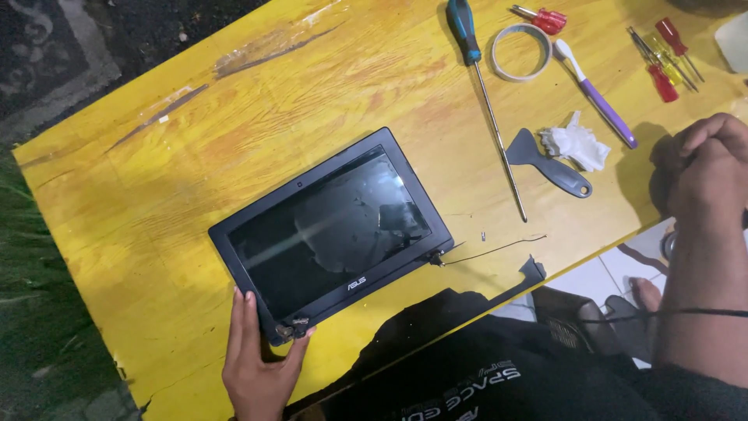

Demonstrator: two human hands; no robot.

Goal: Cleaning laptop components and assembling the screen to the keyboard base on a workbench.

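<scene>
Nearest the camera, the left hand [257, 362] pinches the hinge corner of a black rectangular laptop screen panel with cracked glass [331, 231], thumb on one side and fingers spread along the frame edge. Right of it on the yellow wooden table [156, 203] lie a blue-handled long screwdriver [487, 93], a white tape ring [521, 51] and a grey plastic scraper [548, 162]. Farthest right, the right hand [710, 168] rests curled at the table's edge, holding nothing that shows; bare wood stretches beyond the panel.

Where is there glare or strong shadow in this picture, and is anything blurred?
In the head view, a bright glare patch sits on the glass of the laptop screen panel, which the left hand grips at its corner; the right hand throws a dark shadow on the yellow table; the picture is mostly sharp.
</scene>
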